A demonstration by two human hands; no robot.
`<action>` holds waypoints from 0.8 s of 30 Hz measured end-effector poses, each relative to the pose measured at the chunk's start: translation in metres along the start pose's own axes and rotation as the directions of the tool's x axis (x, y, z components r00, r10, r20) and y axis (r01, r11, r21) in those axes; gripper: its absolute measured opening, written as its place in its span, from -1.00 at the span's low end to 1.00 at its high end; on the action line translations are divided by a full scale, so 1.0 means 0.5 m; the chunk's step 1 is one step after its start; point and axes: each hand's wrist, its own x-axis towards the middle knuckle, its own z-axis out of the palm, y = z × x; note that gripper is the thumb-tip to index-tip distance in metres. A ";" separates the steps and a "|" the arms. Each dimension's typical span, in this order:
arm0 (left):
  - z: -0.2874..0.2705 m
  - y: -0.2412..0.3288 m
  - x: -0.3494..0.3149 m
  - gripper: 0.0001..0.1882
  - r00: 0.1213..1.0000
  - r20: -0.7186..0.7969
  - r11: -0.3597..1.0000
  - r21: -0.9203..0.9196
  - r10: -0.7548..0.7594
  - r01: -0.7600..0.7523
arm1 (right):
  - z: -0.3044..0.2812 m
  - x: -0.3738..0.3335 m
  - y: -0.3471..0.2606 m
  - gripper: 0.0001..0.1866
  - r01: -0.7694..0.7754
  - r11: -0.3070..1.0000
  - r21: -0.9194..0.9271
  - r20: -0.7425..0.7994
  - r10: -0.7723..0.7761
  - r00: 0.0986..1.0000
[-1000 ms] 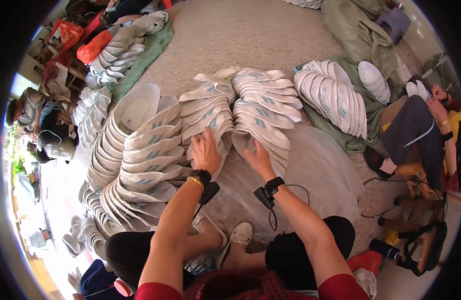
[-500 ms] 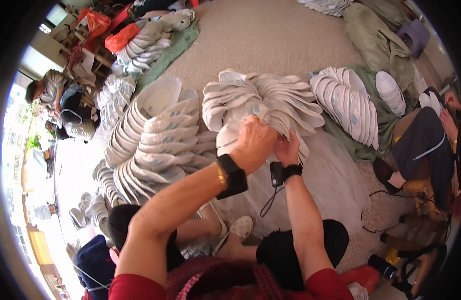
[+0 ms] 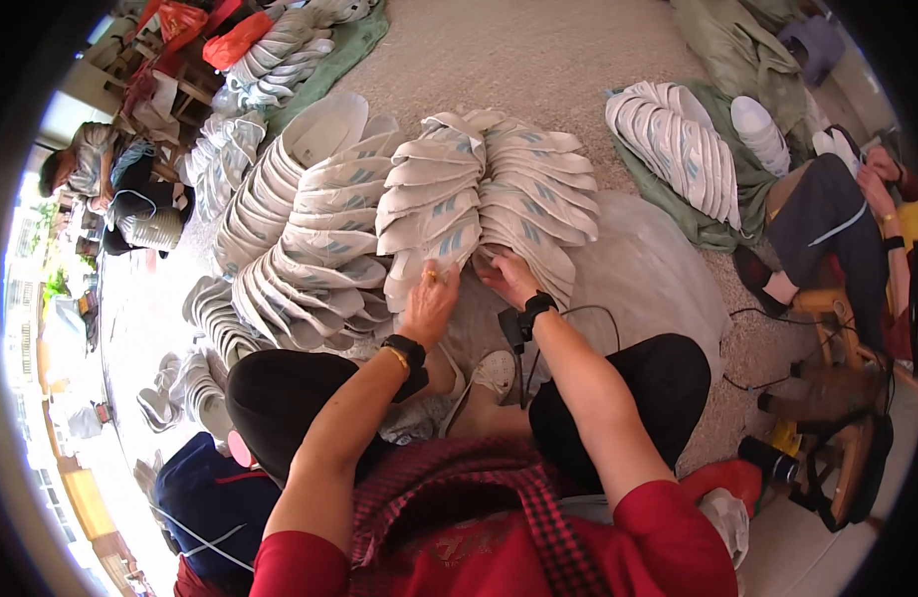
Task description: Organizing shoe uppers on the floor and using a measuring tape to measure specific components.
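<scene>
In front of me two nested rows of white shoe uppers (image 3: 434,189) with light blue stripes lie side by side, fanned toward the far side. My left hand (image 3: 431,303) grips the near end of the left row, its fingertips pressed on the lowest upper. Beside it, my right hand (image 3: 509,276) has its fingers curled round the near edge of the right row (image 3: 538,214); some fingertips are hidden by the uppers. Both wrists wear black bands, and a small black device (image 3: 511,328) hangs near the right one.
Another big stack of uppers (image 3: 314,234) stands on the left. A translucent plastic sheet (image 3: 658,289) lies beneath. More uppers (image 3: 678,149) rest on a green cloth (image 3: 668,214) at right, near a seated person (image 3: 847,239). A wooden stool (image 3: 827,343) and cables are close by.
My hands have come apart and nearer to me, the left one moving leftward. The two rows now look straighter and more separate. The whole view has shifted slightly.
</scene>
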 end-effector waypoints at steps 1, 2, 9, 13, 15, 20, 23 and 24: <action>0.001 -0.004 -0.002 -0.54 0.995 0.095 0.994 -0.097 -0.031 0.040 | -0.003 0.002 0.000 -0.82 0.043 0.970 -0.239 0.012 -0.041 0.999; -0.003 -0.010 0.004 -0.50 0.980 0.189 0.978 -0.188 -0.057 0.093 | -0.011 0.003 -0.004 -0.82 0.051 0.876 -0.480 -0.003 -0.060 0.998; -0.040 -0.051 0.070 -0.72 0.943 0.227 0.912 -0.277 -0.244 0.303 | -0.005 -0.048 -0.084 -0.69 -0.190 0.805 -0.562 -0.085 0.173 0.981; -0.011 -0.042 0.051 -0.80 0.939 0.228 0.920 -0.240 -0.257 0.310 | 0.138 -0.201 -0.181 -0.79 0.384 0.344 -0.857 0.429 0.063 0.901; 0.002 -0.039 0.043 -0.83 0.953 0.155 0.928 -0.232 -0.260 0.291 | 0.183 -0.296 -0.267 -0.70 0.244 0.721 -0.649 0.576 0.255 0.776; 0.024 -0.028 0.046 -0.79 0.938 0.079 0.892 -0.292 -0.337 0.345 | 0.090 -0.369 -0.493 -0.78 0.338 0.937 -0.086 0.211 -0.314 0.926; 0.015 -0.037 0.059 -0.79 0.901 0.297 0.893 -0.228 -0.315 0.387 | -0.014 -0.349 -0.521 -0.74 0.271 0.511 -0.816 0.071 -0.375 0.924; 0.001 -0.047 0.066 -0.79 0.905 0.275 0.891 -0.234 -0.324 0.390 | -0.040 -0.352 -0.522 -0.74 0.328 0.507 -0.797 0.159 -0.348 0.924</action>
